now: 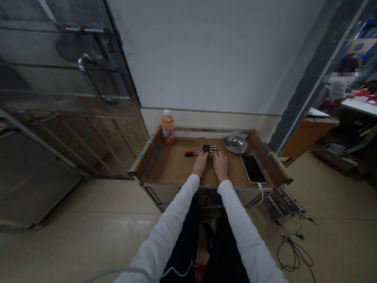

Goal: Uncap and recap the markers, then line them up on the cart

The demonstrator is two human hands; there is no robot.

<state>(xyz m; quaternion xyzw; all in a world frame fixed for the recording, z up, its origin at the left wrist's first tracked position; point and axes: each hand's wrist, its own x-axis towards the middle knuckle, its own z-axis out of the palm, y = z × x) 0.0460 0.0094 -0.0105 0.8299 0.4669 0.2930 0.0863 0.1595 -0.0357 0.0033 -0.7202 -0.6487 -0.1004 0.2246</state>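
Several marker pens lie in a small group near the middle of a cardboard-lined cart top. Black markers [209,148] lie side by side just beyond my fingertips. A red marker [190,153] and a black-capped one stick out to the left of my left hand [200,162], whose fingers are closed at their right ends. Close beside it, my right hand [220,163] has its fingers bent down, thumb toward the left hand. A thin reddish piece shows between the two hands, perhaps part of a marker. What lies under the right fingers is hidden.
On the cart top [171,171], a bottle of orange drink [167,127] stands at the back left. A shallow metal bowl [235,145] and a phone [253,169] with a white cable are to the right. Cables [294,251] lie on the floor. A person sits far right.
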